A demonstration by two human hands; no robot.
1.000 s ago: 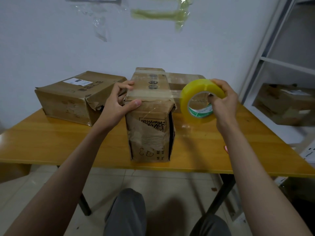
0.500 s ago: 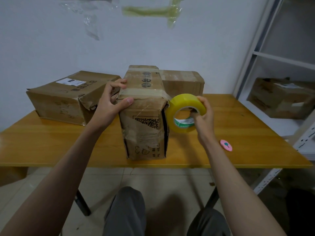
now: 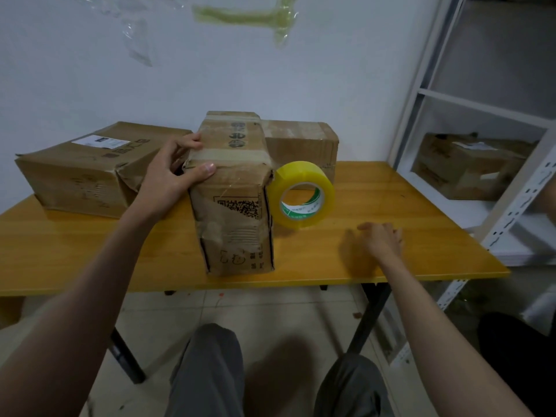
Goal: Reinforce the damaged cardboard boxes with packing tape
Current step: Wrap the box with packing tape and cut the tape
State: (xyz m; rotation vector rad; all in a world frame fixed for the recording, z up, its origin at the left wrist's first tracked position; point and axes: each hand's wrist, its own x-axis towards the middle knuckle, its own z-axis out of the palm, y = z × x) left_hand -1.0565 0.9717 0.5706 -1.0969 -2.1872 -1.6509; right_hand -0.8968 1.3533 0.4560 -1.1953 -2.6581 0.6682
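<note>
A worn, upright cardboard box (image 3: 237,212) stands near the front of the yellow wooden table (image 3: 406,212). My left hand (image 3: 174,173) holds its top left corner, thumb pressed on the front edge. A yellow roll of packing tape (image 3: 304,195) hangs against the box's right side, joined to the top by a strip of tape. My right hand (image 3: 380,239) is blurred, low over the table to the right of the roll, and holds nothing. A flat box (image 3: 87,173) lies to the left, another box (image 3: 301,145) stands behind.
A white metal shelf unit (image 3: 481,115) stands right of the table with a cardboard box (image 3: 469,167) on one shelf. Strips of tape (image 3: 246,16) stick to the white wall above. My knees show below the table's front edge.
My right hand brought the roll down to the box's right side, let go of it and moved right over the table. The left hand stayed on the box's top.
</note>
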